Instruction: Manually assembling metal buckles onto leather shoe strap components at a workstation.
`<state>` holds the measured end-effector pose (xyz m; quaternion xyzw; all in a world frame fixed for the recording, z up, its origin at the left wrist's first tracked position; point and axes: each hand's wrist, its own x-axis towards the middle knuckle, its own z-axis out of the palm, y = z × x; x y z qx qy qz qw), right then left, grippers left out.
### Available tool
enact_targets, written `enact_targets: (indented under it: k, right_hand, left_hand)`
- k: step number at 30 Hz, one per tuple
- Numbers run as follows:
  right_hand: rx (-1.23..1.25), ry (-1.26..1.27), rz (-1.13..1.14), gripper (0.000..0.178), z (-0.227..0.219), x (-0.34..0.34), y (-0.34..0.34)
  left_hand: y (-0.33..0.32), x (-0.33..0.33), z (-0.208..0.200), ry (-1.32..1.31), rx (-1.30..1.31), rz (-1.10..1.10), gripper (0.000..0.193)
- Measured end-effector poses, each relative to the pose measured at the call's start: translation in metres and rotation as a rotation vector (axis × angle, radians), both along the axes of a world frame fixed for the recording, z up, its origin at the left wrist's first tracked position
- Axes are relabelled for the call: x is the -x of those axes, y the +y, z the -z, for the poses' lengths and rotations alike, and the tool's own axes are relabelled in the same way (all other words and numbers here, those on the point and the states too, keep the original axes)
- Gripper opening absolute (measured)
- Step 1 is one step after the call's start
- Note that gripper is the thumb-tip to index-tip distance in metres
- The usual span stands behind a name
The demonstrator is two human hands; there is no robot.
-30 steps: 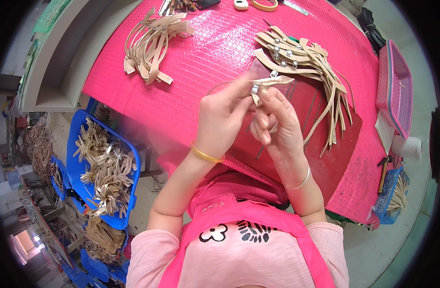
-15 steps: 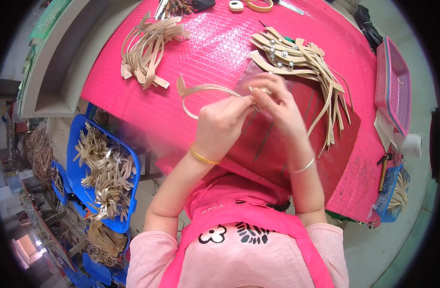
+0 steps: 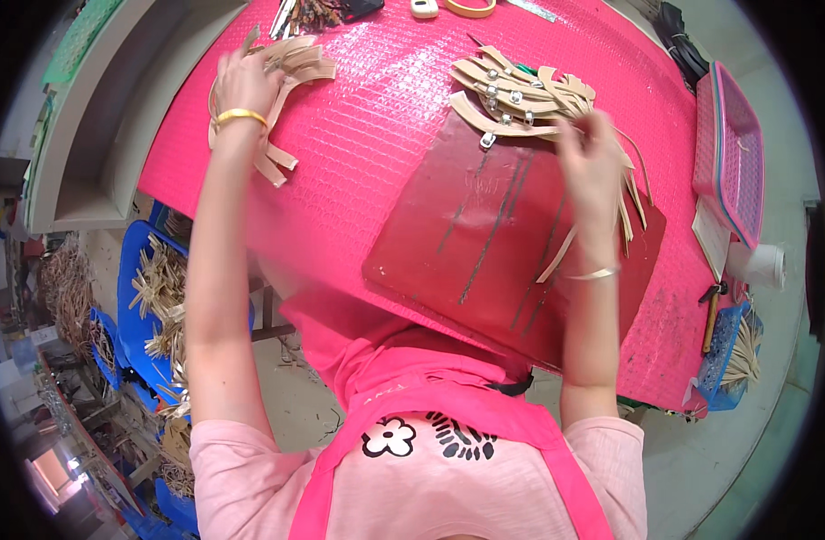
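At the far left, my left hand (image 3: 247,88) lies over a pile of beige leather straps (image 3: 300,61). Its fingers are bent down around a strap at the pile's far end, and the fingertips are partly hidden. On the right, my right hand (image 3: 594,171) hovers, somewhat blurred, by the near side of a second bunch of beige straps (image 3: 529,85). Thumb and fingers are apart there, with nothing visible between them. Small silver buckles (image 3: 488,139) sit on several straps of this bunch, which lies along the far edge of a dark red board (image 3: 430,234).
Pink quilted sheeting (image 3: 340,180) covers the table. Pink plastic baskets (image 3: 741,171), a white roll (image 3: 759,265), a hammer (image 3: 710,319) and a blue basket (image 3: 726,360) line the right edge. A blue bin (image 3: 135,333) of straps stands at left, below a grey shelf unit (image 3: 98,135).
My hands were together over the board, working on a looped strap. They have parted: the left has reached the left pile, the right the buckled bunch. A buckled strap now lies at its near edge.
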<state>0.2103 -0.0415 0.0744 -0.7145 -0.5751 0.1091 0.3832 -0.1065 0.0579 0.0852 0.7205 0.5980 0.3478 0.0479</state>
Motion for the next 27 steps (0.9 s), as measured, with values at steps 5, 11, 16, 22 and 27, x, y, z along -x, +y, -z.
enact_targets:
  k: [5,11,16,22,27]
  right_hand:
    - [0.397,-0.287,0.124,0.031,0.0,-0.064,-0.034]
    - [0.272,0.866,-0.092,0.015,0.002,-0.034,-0.077]
    - [0.131,1.251,-0.145,0.02,0.008,-0.01,-0.141]
    - [0.177,1.272,-0.533,0.021,-0.013,0.01,-0.172]
    - [-0.022,0.34,-0.704,0.021,-0.033,0.031,-0.123]
  left_hand:
    - [-0.068,-0.155,0.008,-0.775,0.795,0.39,0.031]
    - [-0.046,-0.276,0.05,-1.885,0.916,0.314,0.019]
    - [-0.042,-0.227,0.022,-1.971,0.629,0.246,0.017]
    - [-0.054,-0.17,0.033,-1.812,0.385,0.001,0.036]
    - [-0.081,-0.141,0.05,-1.638,0.327,0.157,0.025]
